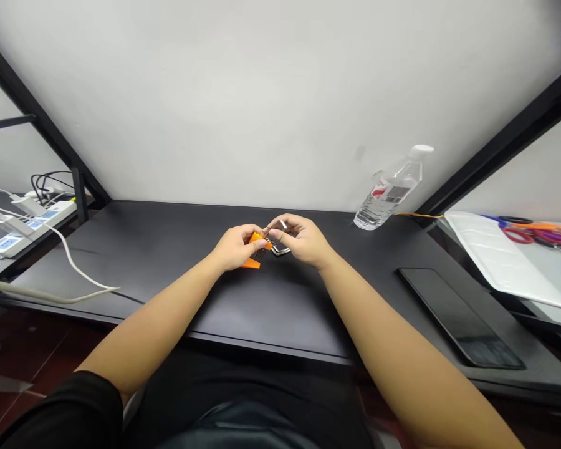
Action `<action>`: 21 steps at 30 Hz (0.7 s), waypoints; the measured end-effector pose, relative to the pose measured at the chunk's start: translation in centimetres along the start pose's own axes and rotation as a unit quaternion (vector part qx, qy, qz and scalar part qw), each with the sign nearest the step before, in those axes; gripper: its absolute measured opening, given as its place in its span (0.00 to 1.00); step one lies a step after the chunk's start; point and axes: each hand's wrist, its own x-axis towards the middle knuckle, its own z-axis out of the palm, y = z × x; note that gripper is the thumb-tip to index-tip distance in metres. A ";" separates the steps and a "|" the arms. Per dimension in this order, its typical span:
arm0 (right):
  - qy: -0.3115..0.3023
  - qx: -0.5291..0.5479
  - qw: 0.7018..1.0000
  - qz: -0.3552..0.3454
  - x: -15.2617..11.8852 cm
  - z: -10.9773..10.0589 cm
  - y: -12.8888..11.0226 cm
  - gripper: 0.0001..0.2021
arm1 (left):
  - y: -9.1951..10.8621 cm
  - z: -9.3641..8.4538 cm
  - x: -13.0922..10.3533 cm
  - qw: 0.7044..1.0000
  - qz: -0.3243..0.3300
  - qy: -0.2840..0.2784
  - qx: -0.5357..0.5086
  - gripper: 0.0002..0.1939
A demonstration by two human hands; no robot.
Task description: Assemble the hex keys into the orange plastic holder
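Near the desk's (168,262) back edge, I see the left hand (234,247) closed on an orange hex-key holder (257,239), the right hand (301,239) pinching one metal hex key (280,251).

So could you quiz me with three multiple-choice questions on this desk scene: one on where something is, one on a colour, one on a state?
1. Where is the water bottle?
A. against the wall, far right
B. on the floor
C. on the phone

2. What colour is the holder in the left hand?
A. green
B. orange
C. white

3. How is the phone lying?
A. upright
B. flat, screen dark
C. held up

Answers: 1 A, it leans by the wall. 2 B, orange plastic shows between fingers. 3 B, it lies flat and black on the desk.
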 end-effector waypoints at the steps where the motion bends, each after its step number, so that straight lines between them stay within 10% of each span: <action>1: -0.003 0.006 1.000 0.008 0.0 0.0 0.0 0.16 | -0.1 0.0 0.0 1.000 -0.003 -0.009 -0.012 0.12; 12: -0.018 0.007 1.000 0.005 0.2 0.4 0.6 0.17 | -0.5 -0.1 0.0 0.999 -0.002 -0.046 -0.015 0.13; 21: 0.117 -0.080 0.989 -0.035 0.3 -0.7 0.2 0.19 | -0.5 -0.1 0.2 1.000 -0.012 -0.018 0.011 0.09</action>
